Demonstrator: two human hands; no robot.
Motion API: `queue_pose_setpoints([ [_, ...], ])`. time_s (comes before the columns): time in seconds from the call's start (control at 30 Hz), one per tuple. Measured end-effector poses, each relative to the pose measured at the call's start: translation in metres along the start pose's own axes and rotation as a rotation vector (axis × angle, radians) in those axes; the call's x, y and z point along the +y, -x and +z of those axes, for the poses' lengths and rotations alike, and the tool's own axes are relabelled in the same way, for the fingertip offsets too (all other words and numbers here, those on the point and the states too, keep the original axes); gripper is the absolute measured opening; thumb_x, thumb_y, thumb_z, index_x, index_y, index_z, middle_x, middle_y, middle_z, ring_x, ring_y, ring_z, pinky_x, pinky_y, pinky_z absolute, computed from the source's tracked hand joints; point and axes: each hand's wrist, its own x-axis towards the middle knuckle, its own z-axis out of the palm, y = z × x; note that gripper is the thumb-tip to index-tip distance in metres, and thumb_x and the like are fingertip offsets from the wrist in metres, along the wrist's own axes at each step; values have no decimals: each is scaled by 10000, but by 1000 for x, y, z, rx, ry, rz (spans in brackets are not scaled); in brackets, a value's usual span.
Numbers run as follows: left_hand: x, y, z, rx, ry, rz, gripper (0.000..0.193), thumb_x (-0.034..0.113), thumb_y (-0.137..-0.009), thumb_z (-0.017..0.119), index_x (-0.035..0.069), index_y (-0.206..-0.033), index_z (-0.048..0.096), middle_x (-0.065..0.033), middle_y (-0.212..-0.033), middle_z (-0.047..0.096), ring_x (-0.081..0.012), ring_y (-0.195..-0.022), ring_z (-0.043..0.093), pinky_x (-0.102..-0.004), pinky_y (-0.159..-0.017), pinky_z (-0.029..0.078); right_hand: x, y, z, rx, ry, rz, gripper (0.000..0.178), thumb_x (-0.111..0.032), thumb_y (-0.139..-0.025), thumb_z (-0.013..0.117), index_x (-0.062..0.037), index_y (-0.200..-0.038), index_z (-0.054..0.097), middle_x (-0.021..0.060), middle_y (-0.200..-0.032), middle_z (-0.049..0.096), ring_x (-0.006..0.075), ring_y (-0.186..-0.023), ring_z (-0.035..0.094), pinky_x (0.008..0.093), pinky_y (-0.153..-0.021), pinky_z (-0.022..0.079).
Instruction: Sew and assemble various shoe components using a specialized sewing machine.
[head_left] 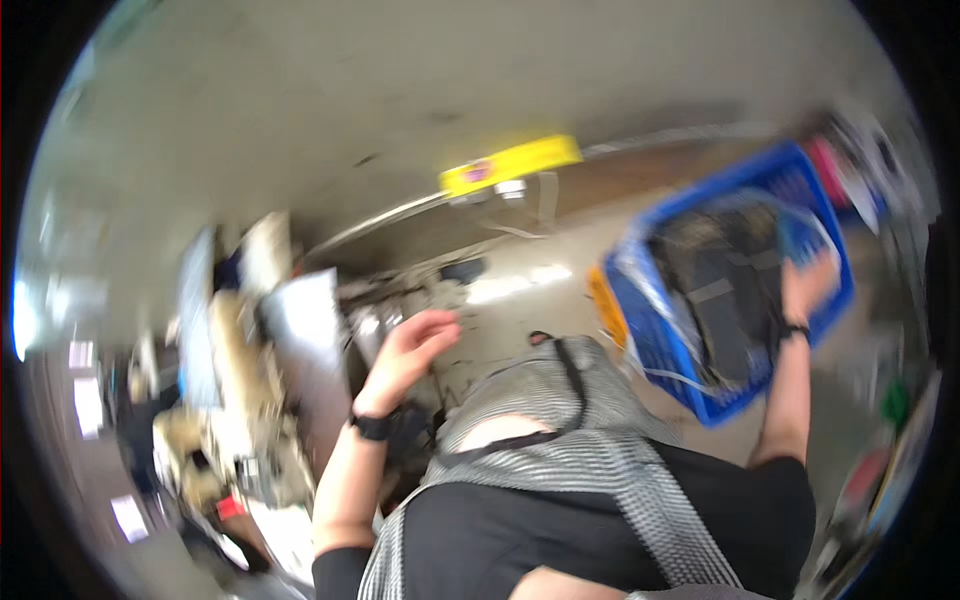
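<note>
My left hand (408, 352) hovers in the air in front of my apron, its fingers loosely bent and apart with nothing between them. Over on the right, my right hand (808, 284) reaches into a blue plastic basket (658, 212), close to its right side. Motion smears those fingers, so whether they grip anything is unclear. Inside the basket lie dark folded pieces of cloth (735, 325), with a clear plastic bag (640, 275) around them.
A large pale surface (400, 80) spans the far side, with a yellow label (515, 165) on its edge. Cream and white bundles (240, 350) are piled at left. Something orange (606, 305) touches the basket's left side. Pink and white items (838, 170) sit beyond the basket.
</note>
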Motion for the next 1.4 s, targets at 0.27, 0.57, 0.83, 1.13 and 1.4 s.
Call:
queue_pose_setpoints([
  [0.27, -93, -25, 38, 266, 395, 318, 333, 163, -903, 635, 2, -1189, 578, -63, -1066, 640, -126, -1000, 593, -275, -913, 469, -132, -59, 4, -270, -739, -713, 554, -93, -849, 654, 11, -1350, 442, 175, -1346, 483, 308, -1271, 439, 375, -1073, 332],
  [0.57, -226, 115, 61, 928, 638, 291, 333, 168, -892, 651, -10, -1166, 584, -79, -1038, 638, -128, -945, 602, -277, -849, 496, -319, 151, -116, -1159, -810, -1059, 386, 2, -837, 629, 7, -1216, 558, 71, -1090, 576, 146, -946, 590, 269, -850, 481],
  [0.83, -349, 305, 97, 2052, -43, -468, 461, 211, -778, 745, 18, -1161, 575, -170, -1130, 577, -307, -1093, 539, -421, -929, 441, -401, 293, -188, -1216, -712, -1522, 338, 11, -829, 628, 14, -1163, 577, 54, -987, 613, 132, -877, 616, 267, -811, 492],
  [1.13, -410, 375, 148, 1540, 170, -1312, 1085, 437, -656, 805, -68, -1432, 239, -249, -1227, 460, -402, -1134, 432, -502, -959, 389, -427, 444, -239, -1384, -567, -1876, 302, 27, -812, 644, 21, -1110, 597, 74, -915, 629, 149, -848, 630, 280, -779, 492],
  [1.4, -411, 388, 135, 1470, 388, -1275, 1159, 401, -639, 828, -83, -1444, 149, -264, -1175, 486, -391, -1044, 507, -451, -913, 443, -434, 514, -278, -1429, -523, -2188, 281, 36, -770, 671, 43, -1047, 622, 133, -927, 656, 217, -842, 651, 314, -781, 504],
])
